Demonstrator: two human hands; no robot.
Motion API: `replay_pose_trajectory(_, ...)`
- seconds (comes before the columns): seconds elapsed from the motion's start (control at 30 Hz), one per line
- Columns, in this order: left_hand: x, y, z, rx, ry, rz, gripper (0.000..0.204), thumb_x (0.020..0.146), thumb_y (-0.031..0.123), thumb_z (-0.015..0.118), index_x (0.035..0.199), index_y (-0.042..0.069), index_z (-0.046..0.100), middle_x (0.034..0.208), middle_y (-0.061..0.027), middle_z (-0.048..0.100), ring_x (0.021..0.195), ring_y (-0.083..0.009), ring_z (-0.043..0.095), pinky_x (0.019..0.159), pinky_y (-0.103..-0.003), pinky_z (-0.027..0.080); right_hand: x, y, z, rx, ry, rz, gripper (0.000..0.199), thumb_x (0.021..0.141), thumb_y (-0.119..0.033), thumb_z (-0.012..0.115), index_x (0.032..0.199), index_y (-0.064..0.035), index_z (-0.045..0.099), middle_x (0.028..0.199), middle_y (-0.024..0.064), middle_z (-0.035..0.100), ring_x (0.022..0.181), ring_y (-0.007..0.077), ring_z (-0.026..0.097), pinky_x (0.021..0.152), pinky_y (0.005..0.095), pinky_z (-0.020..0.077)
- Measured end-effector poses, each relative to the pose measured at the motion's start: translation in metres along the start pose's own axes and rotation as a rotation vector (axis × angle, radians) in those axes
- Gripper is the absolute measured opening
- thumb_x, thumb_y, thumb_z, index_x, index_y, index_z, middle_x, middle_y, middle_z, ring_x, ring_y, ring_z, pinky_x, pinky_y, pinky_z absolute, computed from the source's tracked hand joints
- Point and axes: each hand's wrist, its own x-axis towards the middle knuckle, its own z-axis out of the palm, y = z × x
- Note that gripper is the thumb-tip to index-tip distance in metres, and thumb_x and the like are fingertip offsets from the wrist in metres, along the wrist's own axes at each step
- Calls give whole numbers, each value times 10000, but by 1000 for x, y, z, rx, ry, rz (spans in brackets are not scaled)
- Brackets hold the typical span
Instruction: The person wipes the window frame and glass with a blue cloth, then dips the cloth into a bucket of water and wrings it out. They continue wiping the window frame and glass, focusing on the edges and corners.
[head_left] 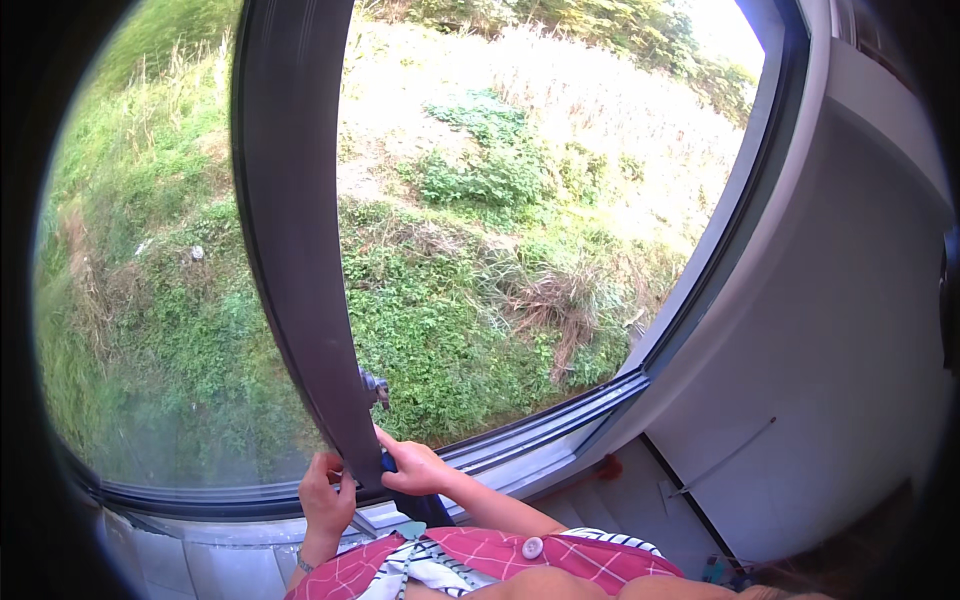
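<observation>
A dark brown upright window frame (300, 230) stands in front of me, with a metal latch (376, 388) on its right edge. My right hand (415, 468) is closed at the lower end of this upright, and a bit of something blue (388, 462) shows at its fingers; most of that thing is hidden. On the other side of the upright, my left hand (326, 500) has its fingers curled together near the bottom corner. Whatever lies between the left fingertips is too small to tell. Both hands are just above the window track.
The metal window track (560, 415) runs along the bottom, above a tiled ledge (240, 570). Glass fills the left side, and a grassy slope (450, 280) lies outside. To the right are a white wall (800, 380) and a thin rod (725, 455) leaning low down.
</observation>
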Motion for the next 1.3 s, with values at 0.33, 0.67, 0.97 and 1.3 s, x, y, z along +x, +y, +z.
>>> replay_pose_trajectory(0.33,-8,-13,2,24,37,-47,257,744,-26,614,969,50,516,754,-92,614,623,-218,630,575,-327,493,6,14,4,57,47,-91,581,739,-310,683,1253,-133,477,773,195,630,744,397,614,655,449,481)
replay_pose_trajectory(0.67,-8,-24,5,109,118,5,160,750,-9,595,888,40,530,708,-111,606,622,-262,634,581,-348,486,17,24,18,-1,48,-43,699,760,-371,699,1368,-201,398,791,198,640,776,393,624,687,446,495)
replay_pose_trajectory(0.97,-9,-19,-4,65,188,-100,145,766,-18,588,880,35,517,688,-113,597,625,-253,638,577,-350,483,28,25,31,103,89,-7,938,725,-361,705,1471,-141,181,914,257,645,860,428,621,730,479,495)
replay_pose_trajectory(1.3,-7,-23,1,116,249,-139,146,764,-23,581,870,23,491,647,-123,576,592,-256,628,562,-340,472,37,23,39,5,20,-92,939,769,-351,657,1464,-40,107,768,259,615,743,432,608,664,491,467)
